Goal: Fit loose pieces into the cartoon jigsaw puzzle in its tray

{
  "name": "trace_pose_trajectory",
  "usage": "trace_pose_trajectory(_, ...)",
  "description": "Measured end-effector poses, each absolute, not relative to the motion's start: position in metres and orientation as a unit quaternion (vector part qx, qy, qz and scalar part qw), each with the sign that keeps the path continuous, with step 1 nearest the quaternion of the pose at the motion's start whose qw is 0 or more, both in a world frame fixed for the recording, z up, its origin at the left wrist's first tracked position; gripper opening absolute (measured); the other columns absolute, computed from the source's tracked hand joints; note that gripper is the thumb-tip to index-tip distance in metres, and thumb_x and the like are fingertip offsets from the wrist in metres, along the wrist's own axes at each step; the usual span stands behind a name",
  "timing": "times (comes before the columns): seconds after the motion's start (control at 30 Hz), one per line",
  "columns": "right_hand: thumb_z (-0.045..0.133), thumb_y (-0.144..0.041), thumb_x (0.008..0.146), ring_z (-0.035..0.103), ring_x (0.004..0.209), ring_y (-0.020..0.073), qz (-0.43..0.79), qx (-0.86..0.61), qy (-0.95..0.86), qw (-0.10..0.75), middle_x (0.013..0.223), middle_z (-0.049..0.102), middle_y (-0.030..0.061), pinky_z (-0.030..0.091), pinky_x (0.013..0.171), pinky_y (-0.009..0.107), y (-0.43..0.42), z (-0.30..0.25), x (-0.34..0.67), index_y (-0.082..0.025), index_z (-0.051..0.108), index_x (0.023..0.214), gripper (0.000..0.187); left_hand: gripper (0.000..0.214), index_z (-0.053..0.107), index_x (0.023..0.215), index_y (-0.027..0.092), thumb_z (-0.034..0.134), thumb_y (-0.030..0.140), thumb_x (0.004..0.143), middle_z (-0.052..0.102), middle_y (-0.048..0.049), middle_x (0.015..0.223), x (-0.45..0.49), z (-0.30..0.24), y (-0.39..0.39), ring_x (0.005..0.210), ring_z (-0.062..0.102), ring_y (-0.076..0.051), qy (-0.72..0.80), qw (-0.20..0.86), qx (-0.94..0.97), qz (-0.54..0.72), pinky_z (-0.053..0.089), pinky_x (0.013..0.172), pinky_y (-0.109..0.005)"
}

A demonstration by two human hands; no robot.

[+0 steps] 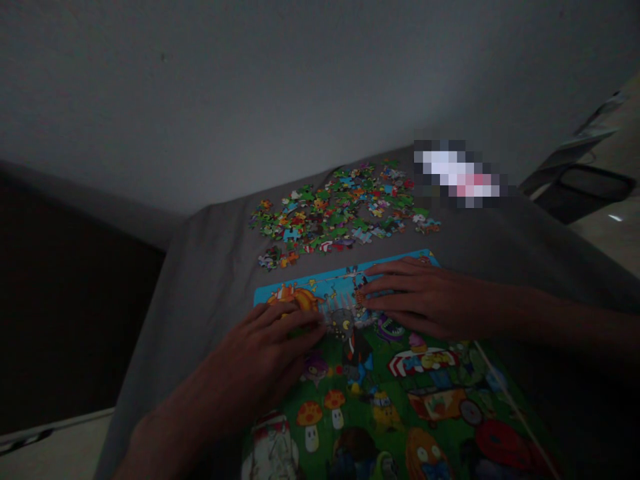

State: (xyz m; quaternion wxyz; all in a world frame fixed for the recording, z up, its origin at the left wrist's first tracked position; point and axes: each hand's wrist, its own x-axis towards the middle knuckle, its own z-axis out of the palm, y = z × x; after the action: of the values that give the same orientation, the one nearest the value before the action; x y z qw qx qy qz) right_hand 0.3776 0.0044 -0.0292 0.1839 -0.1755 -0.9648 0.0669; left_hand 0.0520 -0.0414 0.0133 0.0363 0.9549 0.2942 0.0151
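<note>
At the bottom centre of the frame, a jigsaw puzzle (395, 393) is laid on grey cloth (210, 280). Its upper part is pressed by the left hand (265, 353) and right hand (425, 297), held just apart, fingers flat and unclamped. Loose puzzle pieces (335, 213) are scattered above.

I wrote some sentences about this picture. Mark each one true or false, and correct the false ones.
1. The left hand and the right hand both touch the jigsaw puzzle. True.
2. The loose puzzle pieces are inside a box. False: they lie in a heap on the grey cloth, beyond the puzzle.
3. The right hand holds a mug. False: it rests on the puzzle, and no mug shows.
4. The puzzle lies on the grey cloth. True.
</note>
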Motion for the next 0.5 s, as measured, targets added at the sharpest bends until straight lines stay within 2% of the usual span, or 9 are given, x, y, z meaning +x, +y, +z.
trace_pose_trajectory(0.3,0.044,-0.024,0.105,0.053,0.134,0.0246,0.083,-0.179,-0.962,0.188,0.134,0.068,0.0096,0.046,0.108,0.043,0.003,-0.030,0.376,-0.015,0.063,0.134,0.036,0.037,0.066,0.130,0.025,0.048,0.014,0.100,0.070,-0.0028,0.131,0.052,0.019,-0.039,0.118,0.065,-0.023,0.315,0.026,0.949,-0.003,0.054,0.099,-0.042)
trace_pose_trajectory(0.43,0.046,-0.031,0.106,0.040,0.146,0.0236,0.104,-0.202,-0.960,0.165,0.148,0.058,0.0093,0.038,0.117,0.043,0.001,-0.028,0.363,-0.017,0.055,0.144,0.042,0.034,0.067,0.126,0.024,0.046,0.014,0.101,0.071,-0.0034,0.129,0.055,0.019,-0.041,0.116,0.066,-0.025,0.314,0.028,0.949,0.006,0.056,0.093,-0.044)
trace_pose_trajectory(0.5,0.045,-0.039,0.106,0.033,0.151,0.0265,0.112,-0.219,-0.960,0.133,0.155,0.051,0.0094,0.035,0.120,0.046,0.001,-0.028,0.352,-0.016,0.051,0.148,0.048,0.033,0.067,0.125,0.023,0.045,0.015,0.101,0.071,-0.0042,0.128,0.056,0.017,-0.042,0.115,0.066,-0.025,0.308,0.027,0.951,0.023,0.057,0.091,-0.044)
